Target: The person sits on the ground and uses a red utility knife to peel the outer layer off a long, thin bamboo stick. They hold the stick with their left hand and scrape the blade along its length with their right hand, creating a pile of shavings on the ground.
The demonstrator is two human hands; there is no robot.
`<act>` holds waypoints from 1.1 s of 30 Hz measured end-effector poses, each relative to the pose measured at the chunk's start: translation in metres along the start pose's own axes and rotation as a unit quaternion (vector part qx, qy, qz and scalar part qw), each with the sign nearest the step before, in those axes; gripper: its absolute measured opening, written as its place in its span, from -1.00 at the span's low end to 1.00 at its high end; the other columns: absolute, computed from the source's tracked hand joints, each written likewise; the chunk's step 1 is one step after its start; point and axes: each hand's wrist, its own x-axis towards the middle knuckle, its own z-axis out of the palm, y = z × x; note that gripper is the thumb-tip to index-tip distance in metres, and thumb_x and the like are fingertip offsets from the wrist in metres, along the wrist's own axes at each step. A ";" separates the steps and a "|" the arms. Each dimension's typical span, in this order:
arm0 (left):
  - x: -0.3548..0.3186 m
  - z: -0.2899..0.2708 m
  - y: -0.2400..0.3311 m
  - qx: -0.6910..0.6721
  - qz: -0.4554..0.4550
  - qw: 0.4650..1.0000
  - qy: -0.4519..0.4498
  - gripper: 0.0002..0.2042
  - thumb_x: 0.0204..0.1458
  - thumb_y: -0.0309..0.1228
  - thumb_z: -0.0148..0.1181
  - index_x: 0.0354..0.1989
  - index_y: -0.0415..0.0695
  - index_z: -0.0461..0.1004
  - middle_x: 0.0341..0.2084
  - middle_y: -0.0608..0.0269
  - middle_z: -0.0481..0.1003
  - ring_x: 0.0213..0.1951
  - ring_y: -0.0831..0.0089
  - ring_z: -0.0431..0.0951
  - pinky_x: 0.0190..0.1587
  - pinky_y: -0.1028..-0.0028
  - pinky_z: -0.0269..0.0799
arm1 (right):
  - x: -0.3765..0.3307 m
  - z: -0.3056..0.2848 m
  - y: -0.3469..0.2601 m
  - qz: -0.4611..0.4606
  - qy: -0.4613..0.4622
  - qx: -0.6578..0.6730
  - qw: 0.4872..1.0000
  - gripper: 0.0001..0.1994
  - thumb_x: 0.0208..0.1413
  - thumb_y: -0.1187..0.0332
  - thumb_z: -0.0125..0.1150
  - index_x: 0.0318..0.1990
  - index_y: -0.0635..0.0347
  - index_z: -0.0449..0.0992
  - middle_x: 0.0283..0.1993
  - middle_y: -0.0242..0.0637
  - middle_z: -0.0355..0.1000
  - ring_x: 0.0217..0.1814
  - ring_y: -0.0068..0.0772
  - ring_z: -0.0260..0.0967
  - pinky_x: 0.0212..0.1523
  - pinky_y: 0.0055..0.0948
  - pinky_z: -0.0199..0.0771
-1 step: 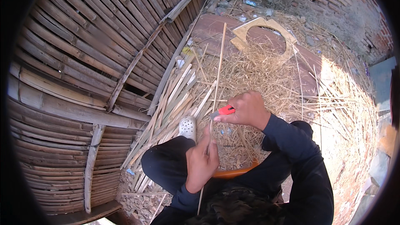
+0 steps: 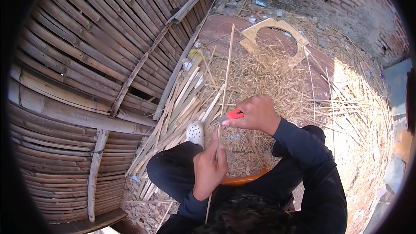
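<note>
A long thin bamboo strip (image 2: 227,67) runs from the person's lap up and away over the ground, its far end reaching toward the brown board (image 2: 216,30). The left hand (image 2: 210,169) is closed around the strip low down, thumb and fingers pinching it just above the knee. The right hand (image 2: 255,113) is closed on a red-handled knife (image 2: 234,114), whose blade end meets the strip just above the left hand.

This looks like shaving or splitting the strip. To do it well, the left hand should hold the strip firm and straight, the blade should lie at a shallow angle along the grain, and the cut should travel away from the left fingers, which sit close to the edge.

Around the hands: a white perforated shoe (image 2: 195,132) just left of the strip, an orange curved rim (image 2: 242,180) under the right forearm, and a fan of split bamboo slats (image 2: 182,104) lying against the woven bamboo wall (image 2: 86,60). Shavings and straw (image 2: 277,73) cover the ground ahead, with a pale plywood cut-out (image 2: 277,28) with a round hole on the board, and a brick wall (image 2: 346,0) beyond.
</note>
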 end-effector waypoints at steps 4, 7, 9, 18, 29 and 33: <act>0.000 -0.001 -0.004 -0.007 -0.003 1.000 -0.001 -0.61 0.07 -0.52 0.02 0.12 -0.27 0.35 -0.78 -0.05 0.25 -0.75 0.14 0.38 -0.61 0.39 0.28 | -0.001 0.005 -0.004 0.023 0.000 0.014 1.000 -0.34 -0.18 -0.45 0.09 -0.67 0.03 0.57 -0.78 -0.32 0.35 -0.76 -0.32 0.36 -0.70 -0.34 0.29; -0.005 -0.001 -0.007 -0.015 -0.030 0.999 -0.006 -0.62 0.12 -0.52 0.01 0.14 -0.31 0.33 -0.74 0.14 0.28 -0.64 0.52 0.31 -0.53 0.51 0.29 | -0.007 0.002 -0.018 0.009 -0.031 0.021 0.999 -0.35 -0.17 -0.44 0.09 -0.64 0.03 0.59 -0.78 -0.30 0.36 -0.75 -0.30 0.37 -0.69 -0.32 0.31; -0.005 -0.003 -0.005 -0.006 -0.050 0.998 -0.025 -0.62 0.14 -0.52 0.01 0.14 -0.33 0.32 -0.72 0.22 0.31 -0.57 0.72 0.28 -0.49 0.57 0.30 | -0.006 0.002 -0.017 -0.001 -0.040 0.018 0.999 -0.35 -0.17 -0.44 0.08 -0.63 0.03 0.60 -0.77 -0.30 0.37 -0.75 -0.29 0.37 -0.69 -0.31 0.31; -0.012 -0.001 -0.001 -0.025 -0.046 0.997 -0.061 -0.63 0.12 -0.56 0.00 0.12 -0.39 0.32 -0.68 0.06 0.35 -0.54 0.72 0.30 -0.48 0.58 0.32 | 0.016 -0.005 0.020 0.095 -0.015 -0.048 0.994 -0.33 -0.10 -0.42 0.05 -0.65 0.08 0.59 -0.77 -0.26 0.37 -0.71 -0.24 0.39 -0.63 -0.27 0.35; -0.041 -0.003 0.011 -0.012 0.024 0.997 -0.079 -0.58 0.04 -0.54 0.06 0.13 -0.33 0.33 -0.76 -0.01 0.31 -0.75 0.22 0.42 -0.61 0.40 0.30 | 0.037 -0.023 0.093 0.257 0.012 -0.072 0.964 -0.21 -0.03 -0.46 -0.14 -0.63 0.18 0.56 -0.69 -0.10 0.39 -0.57 -0.05 0.43 -0.52 -0.14 0.36; -0.063 -0.017 0.031 -0.042 0.001 0.989 -0.142 -0.63 0.06 -0.56 0.06 0.08 -0.39 0.36 -0.75 0.05 0.27 -0.69 0.69 0.25 -0.59 0.58 0.24 | 0.040 -0.030 0.161 0.363 0.053 -0.092 0.926 -0.12 -0.01 -0.50 -0.28 -0.64 0.25 0.54 -0.68 -0.02 0.38 -0.53 -0.02 0.44 -0.48 -0.07 0.33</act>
